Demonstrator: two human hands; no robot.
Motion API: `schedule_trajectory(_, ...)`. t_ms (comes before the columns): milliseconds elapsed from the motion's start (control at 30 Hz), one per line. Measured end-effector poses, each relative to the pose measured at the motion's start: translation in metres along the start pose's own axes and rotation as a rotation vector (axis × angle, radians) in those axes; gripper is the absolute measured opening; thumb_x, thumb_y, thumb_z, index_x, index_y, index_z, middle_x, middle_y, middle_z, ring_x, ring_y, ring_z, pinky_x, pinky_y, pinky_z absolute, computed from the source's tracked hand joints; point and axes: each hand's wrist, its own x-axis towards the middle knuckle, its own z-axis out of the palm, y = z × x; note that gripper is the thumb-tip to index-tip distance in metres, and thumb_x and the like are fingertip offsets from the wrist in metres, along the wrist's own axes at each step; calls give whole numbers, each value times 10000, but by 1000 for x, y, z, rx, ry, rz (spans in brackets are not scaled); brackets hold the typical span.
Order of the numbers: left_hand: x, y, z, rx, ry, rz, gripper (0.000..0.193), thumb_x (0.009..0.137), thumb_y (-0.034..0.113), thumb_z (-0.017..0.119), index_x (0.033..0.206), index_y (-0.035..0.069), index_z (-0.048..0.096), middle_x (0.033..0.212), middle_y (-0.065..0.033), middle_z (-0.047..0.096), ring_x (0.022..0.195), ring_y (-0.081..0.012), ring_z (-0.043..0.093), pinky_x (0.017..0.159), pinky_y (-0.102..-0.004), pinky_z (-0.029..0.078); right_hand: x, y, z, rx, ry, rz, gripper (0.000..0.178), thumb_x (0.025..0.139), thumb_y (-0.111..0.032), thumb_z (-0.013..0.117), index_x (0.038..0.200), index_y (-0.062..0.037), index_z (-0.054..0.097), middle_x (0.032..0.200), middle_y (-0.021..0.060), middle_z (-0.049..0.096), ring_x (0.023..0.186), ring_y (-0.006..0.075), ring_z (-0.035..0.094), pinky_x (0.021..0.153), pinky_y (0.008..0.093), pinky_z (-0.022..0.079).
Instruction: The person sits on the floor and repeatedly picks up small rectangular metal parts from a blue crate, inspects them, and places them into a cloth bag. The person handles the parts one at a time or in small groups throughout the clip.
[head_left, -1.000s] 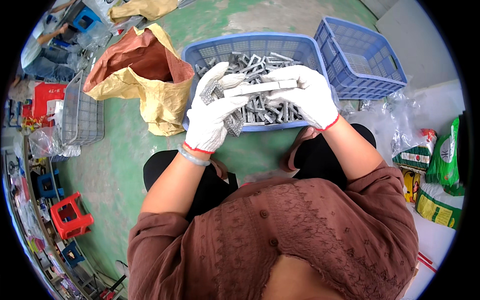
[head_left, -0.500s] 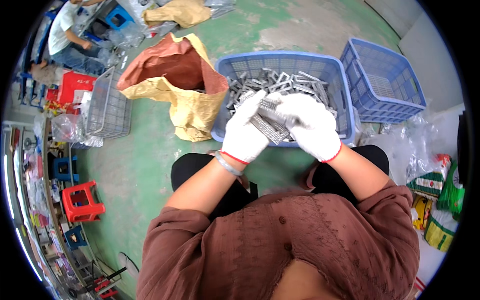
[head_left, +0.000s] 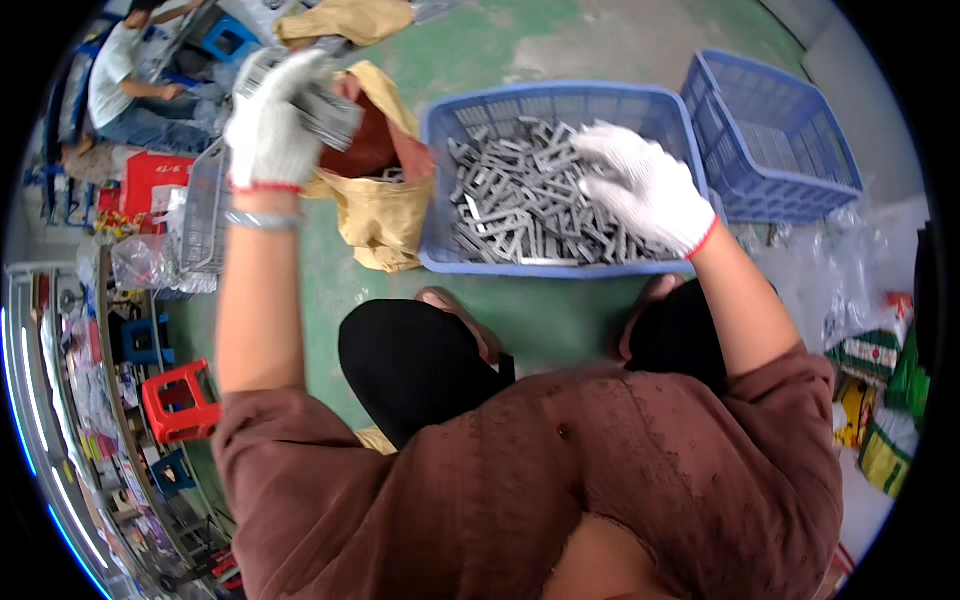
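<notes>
My left hand (head_left: 268, 140), in a white glove, is raised at the mouth of a yellow woven sack (head_left: 375, 220) with a reddish-brown lining. Its fingers are closed round a few grey slotted metal pieces (head_left: 335, 118), blurred by motion. Over the right part of a blue plastic basket (head_left: 560, 269) is my gloved right hand (head_left: 650, 190), fingers stretched out and slightly bent, with nothing seen in them. A heap of grey rectangular metal pieces (head_left: 530, 215) fills the basket below it. A few more show inside the sack's opening.
To the right stand stacked blue crates (head_left: 775, 150). A grey wire-like basket (head_left: 203, 225) and a red stool (head_left: 180, 402) are on the left, beside shelves (head_left: 110, 430). Another person (head_left: 135, 90) sits at the far left. Plastic wrap (head_left: 840, 270) lies at right.
My hands have parted. The left went up and left to the sack with the metal pieces; the right moved right, its fingers now stretched out over the basket. The view has shifted slightly.
</notes>
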Motion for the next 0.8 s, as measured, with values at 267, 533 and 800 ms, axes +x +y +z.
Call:
schedule_trajectory(267,58,-156,-95,1057,-356,36,395,941,97,490,1327,33,538,1054,-86,686,1085,-172,630,1011,-361,486,20,68,14,-105,-86,338,480,841,-327,626,1270,-112,634,1332,145,600,1209,320,585,1026,382,462)
schedule_trajectory(533,-57,45,56,-287,37,-19,310,922,95,660,1214,-6,640,1259,-137,626,1097,-219,633,952,-348,514,30,148,103,-414,-582,609,370,739,-189,610,1070,-81,736,1129,201,696,1066,355,671,906,431,534)
schedule_trajectory(800,-129,-14,153,-513,-390,-833,391,936,148,649,1282,-20,577,1147,-98,673,1058,-171,641,958,-314,493,44,184,210,-265,-520,717,530,826,-334,681,1250,-27,592,1242,214,648,1154,358,633,973,447,508)
